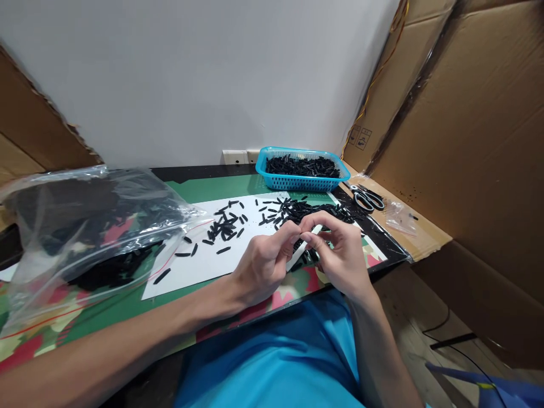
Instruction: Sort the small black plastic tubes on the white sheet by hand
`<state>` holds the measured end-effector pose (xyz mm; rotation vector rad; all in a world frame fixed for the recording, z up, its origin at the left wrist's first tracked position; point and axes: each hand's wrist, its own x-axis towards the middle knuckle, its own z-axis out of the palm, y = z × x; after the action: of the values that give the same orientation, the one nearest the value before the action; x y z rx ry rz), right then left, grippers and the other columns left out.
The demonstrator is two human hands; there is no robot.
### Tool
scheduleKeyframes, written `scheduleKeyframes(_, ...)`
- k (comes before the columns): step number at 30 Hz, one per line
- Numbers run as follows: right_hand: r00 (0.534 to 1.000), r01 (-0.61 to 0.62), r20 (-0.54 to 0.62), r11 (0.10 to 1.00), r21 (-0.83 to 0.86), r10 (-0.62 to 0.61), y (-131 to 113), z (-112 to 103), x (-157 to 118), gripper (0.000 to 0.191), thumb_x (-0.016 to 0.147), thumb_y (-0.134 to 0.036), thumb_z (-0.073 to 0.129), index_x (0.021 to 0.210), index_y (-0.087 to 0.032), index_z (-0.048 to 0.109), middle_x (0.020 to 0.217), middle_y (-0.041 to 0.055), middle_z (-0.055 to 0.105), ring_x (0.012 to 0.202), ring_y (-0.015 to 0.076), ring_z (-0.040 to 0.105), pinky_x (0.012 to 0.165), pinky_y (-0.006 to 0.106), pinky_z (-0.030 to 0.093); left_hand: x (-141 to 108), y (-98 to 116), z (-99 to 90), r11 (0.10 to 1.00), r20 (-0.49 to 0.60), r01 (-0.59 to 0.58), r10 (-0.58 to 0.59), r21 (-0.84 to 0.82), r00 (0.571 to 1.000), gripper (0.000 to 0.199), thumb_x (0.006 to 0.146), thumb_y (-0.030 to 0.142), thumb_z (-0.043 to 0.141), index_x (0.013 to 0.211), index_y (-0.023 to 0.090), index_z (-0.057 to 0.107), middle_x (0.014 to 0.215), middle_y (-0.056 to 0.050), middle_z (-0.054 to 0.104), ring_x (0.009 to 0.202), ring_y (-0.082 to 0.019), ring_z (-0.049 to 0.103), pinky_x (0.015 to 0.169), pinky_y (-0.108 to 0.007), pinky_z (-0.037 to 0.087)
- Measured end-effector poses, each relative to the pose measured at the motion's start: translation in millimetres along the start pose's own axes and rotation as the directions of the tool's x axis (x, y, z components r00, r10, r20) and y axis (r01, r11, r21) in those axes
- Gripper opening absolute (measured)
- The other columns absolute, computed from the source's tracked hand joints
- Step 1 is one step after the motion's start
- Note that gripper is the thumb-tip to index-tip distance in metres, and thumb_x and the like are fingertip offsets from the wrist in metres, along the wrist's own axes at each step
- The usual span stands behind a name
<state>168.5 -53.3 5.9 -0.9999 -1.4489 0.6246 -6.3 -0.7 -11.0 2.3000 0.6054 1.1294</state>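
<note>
The left hand [264, 256] and right hand [343, 255] pinch a white strip [296, 258] over the near right of the bench [193, 171], probably to steady it. White paper [191, 273] perhaps makes the loose black pieces [227, 229] stand out. A pale wall [204, 73] rises far behind; cardboard [480, 147] flanks both sides.

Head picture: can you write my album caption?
Left hand and right hand hold a white strip near black pieces, a blue basket behind.
</note>
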Motion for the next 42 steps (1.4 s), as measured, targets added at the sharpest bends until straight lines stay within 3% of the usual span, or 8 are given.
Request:
scheduleKeyframes(5, 0.991, -0.094, 0.097, 0.995, 0.026, 0.091, 1.8, -3.9, -0.5, 0.016, 0.104, -0.033, 0.064, 0.094, -0.022, 0.063, 0.094, 0.0010, 0.063, 0.070, 0.0129, 0.056, 0.058, 0.024, 0.045, 2.2, 0.8, -1.9, 1.000, 0.053, 0.001, -0.001, -0.001, 0.999, 0.013, 0.096, 0.011, 0.047, 0.098, 0.023, 0.053, 0.066, 0.010, 0.043, 0.054, -0.007, 0.039, 0.055, -0.019, 0.034)
scheduleKeyframes(9, 0.985, -0.120, 0.136, 0.990, 0.073, 0.109, 5.6, 0.8, -2.0, 0.022, 0.107, -0.042, 0.060, 0.095, -0.023, 0.057, 0.090, -0.0006, 0.055, 0.068, 0.0129, 0.052, 0.058, 0.024, 0.044, 3.8, -0.7, -2.0, 0.999, 0.055, 0.026, -0.024, -0.043, 0.998, 0.012, 0.095, 0.012, 0.047, 0.095, 0.023, 0.052, 0.066, 0.010, 0.043, 0.055, -0.007, 0.038, 0.056, -0.019, 0.035)
scheduleKeyframes(13, 0.994, -0.106, 0.051, 0.985, 0.139, 0.100, 9.6, 7.7, -2.1, 0.023, 0.104, -0.042, 0.065, 0.094, -0.022, 0.060, 0.093, 0.0004, 0.059, 0.070, 0.0130, 0.055, 0.061, 0.025, 0.049, 3.1, -4.5, 0.5, 0.992, 0.021, 0.081, -0.080, -0.099, 0.997, 0.013, 0.097, 0.011, 0.046, 0.096, 0.023, 0.052, 0.063, 0.010, 0.041, 0.053, -0.008, 0.037, 0.055, -0.020, 0.033)
scheduleKeyframes(19, 0.999, -0.014, -0.040, 0.957, 0.291, 0.026, 6.1, 11.8, -1.3, 0.014, 0.100, -0.032, 0.071, 0.092, -0.022, 0.066, 0.098, 0.0032, 0.067, 0.085, 0.0171, 0.064, 0.073, 0.028, 0.059, 1.7, -3.3, 1.7, 0.986, -0.073, 0.008, -0.020, -0.169, 0.997, 0.014, 0.105, 0.015, 0.045, 0.105, 0.024, 0.056, 0.064, 0.010, 0.038, 0.051, -0.007, 0.035, 0.053, -0.020, 0.034)
scheduleKeyframes(24, 0.993, 0.046, -0.119, 0.974, 0.222, -0.020, -0.2, 10.4, -3.9, 0.007, 0.098, -0.026, 0.074, 0.092, -0.023, 0.072, 0.098, 0.0054, 0.074, 0.093, 0.0209, 0.071, 0.073, 0.030, 0.061, -0.6, 1.4, 0.3, 0.980, -0.133, -0.025, -0.002, -0.199, 0.991, 0.011, 0.110, 0.022, 0.045, 0.107, 0.024, 0.055, 0.064, 0.010, 0.040, 0.050, -0.007, 0.039, 0.050, -0.019, 0.035)
scheduleKeyframes(32, 0.991, 0.066, -0.123, 0.985, 0.161, -0.046, -2.0, 7.9, -6.9, 0.005, 0.095, -0.024, 0.078, 0.090, -0.024, 0.080, 0.098, 0.0070, 0.076, 0.092, 0.0229, 0.073, 0.066, 0.032, 0.061, -4.1, -0.5, -0.2, 0.987, -0.114, -0.106, 0.092, -0.118, 0.989, 0.012, 0.110, 0.018, 0.046, 0.112, 0.024, 0.056, 0.067, 0.009, 0.041, 0.051, -0.007, 0.038, 0.050, -0.018, 0.036)
scheduleKeyframes(38, 0.994, 0.050, -0.105, 0.983, 0.174, -0.032, -5.4, 6.2, -7.6, 0.008, 0.098, -0.024, 0.074, 0.092, -0.024, 0.079, 0.098, 0.0061, 0.075, 0.082, 0.0200, 0.071, 0.060, 0.031, 0.059, -4.2, -0.5, -0.8, 0.976, -0.112, -0.213, 0.217, 0.047, 0.970, 0.021, 0.105, 0.010, 0.048, 0.118, 0.024, 0.057, 0.070, 0.009, 0.047, 0.052, -0.006, 0.040, 0.050, -0.016, 0.036)
scheduleKeyframes(42, 0.993, 0.057, -0.112, 0.993, 0.107, -0.045, -7.1, 4.6, -8.8, 0.008, 0.098, -0.024, 0.074, 0.092, -0.024, 0.079, 0.097, 0.0060, 0.075, 0.083, 0.0203, 0.071, 0.062, 0.031, 0.060, -4.3, 0.3, -0.4, 0.969, -0.107, -0.217, 0.230, 0.117, 0.967, 0.019, 0.104, 0.010, 0.050, 0.115, 0.024, 0.057, 0.069, 0.008, 0.050, 0.050, -0.006, 0.042, 0.050, -0.016, 0.036)
